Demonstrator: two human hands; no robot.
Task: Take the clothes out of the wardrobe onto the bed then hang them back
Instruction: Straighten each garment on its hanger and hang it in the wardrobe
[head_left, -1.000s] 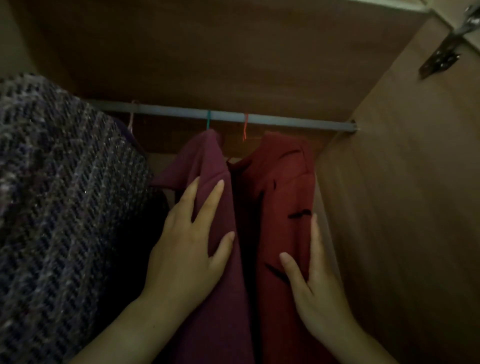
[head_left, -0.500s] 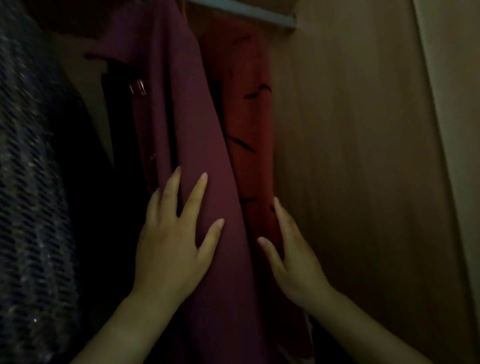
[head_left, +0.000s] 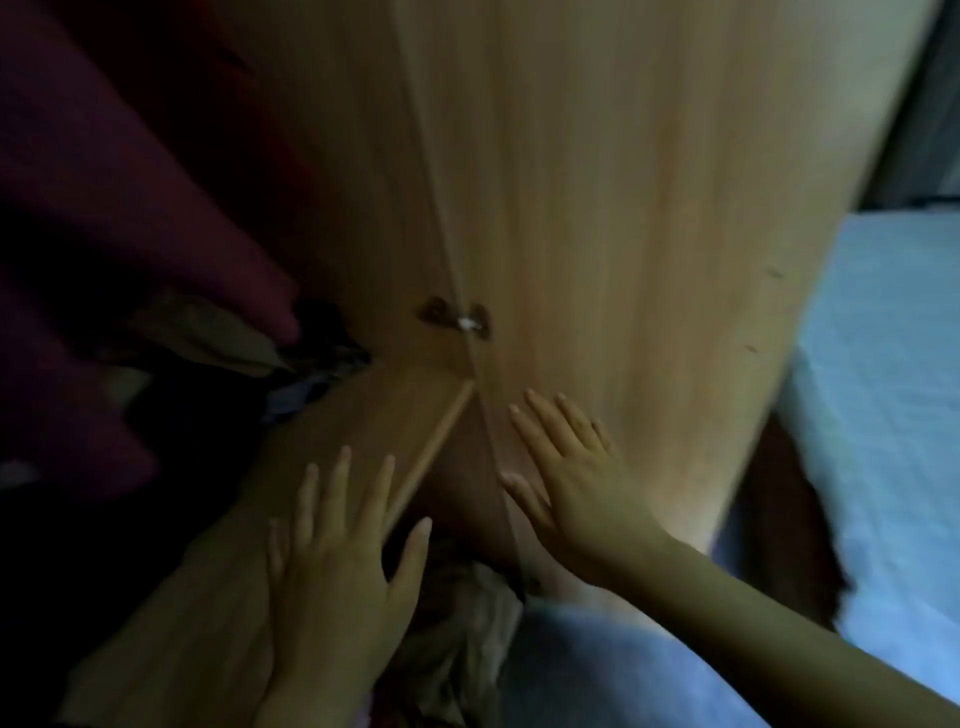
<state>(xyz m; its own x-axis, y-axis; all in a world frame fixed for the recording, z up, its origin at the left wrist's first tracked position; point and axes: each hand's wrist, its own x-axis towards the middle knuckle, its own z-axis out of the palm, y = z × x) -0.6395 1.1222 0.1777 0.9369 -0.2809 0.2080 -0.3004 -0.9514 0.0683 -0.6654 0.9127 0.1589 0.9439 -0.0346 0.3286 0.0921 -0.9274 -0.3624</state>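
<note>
The view is blurred and points down along the wardrobe's right side. A maroon garment (head_left: 119, 197) hangs dark at the upper left. My left hand (head_left: 337, 551) hovers with fingers spread and straight over a wooden shelf (head_left: 332, 447), holding nothing. My right hand (head_left: 571, 478) is flat with straight fingers against the open wooden wardrobe door (head_left: 623, 208), low on its inner face. The bed (head_left: 878, 415) with a light blue cover lies at the right.
A metal hinge (head_left: 462, 318) joins the door to the wardrobe side. Crumpled clothes (head_left: 223, 338) lie on the shelf at the back left. More bundled fabric (head_left: 462, 639) sits below the shelf. Light blue cloth (head_left: 597, 670) shows at the bottom.
The view has swung down and right, away from the rail. Both hands have come off the maroon and red garments; the right hand now lies against the door.
</note>
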